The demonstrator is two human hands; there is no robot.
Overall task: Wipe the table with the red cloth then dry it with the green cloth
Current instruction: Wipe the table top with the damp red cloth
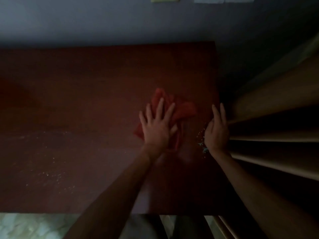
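The red cloth lies crumpled on the dark brown table, right of its middle. My left hand presses flat on the cloth with fingers spread. My right hand stands on edge at the table's right border, fingers together and straight, holding nothing. Pale crumbs and small bluish bits lie just left of that hand. No green cloth is visible.
More pale specks are scattered over the near left of the table. A beige curtain hangs in folds right beside the table's right edge. A grey wall stands behind. Light floor shows below the near edge.
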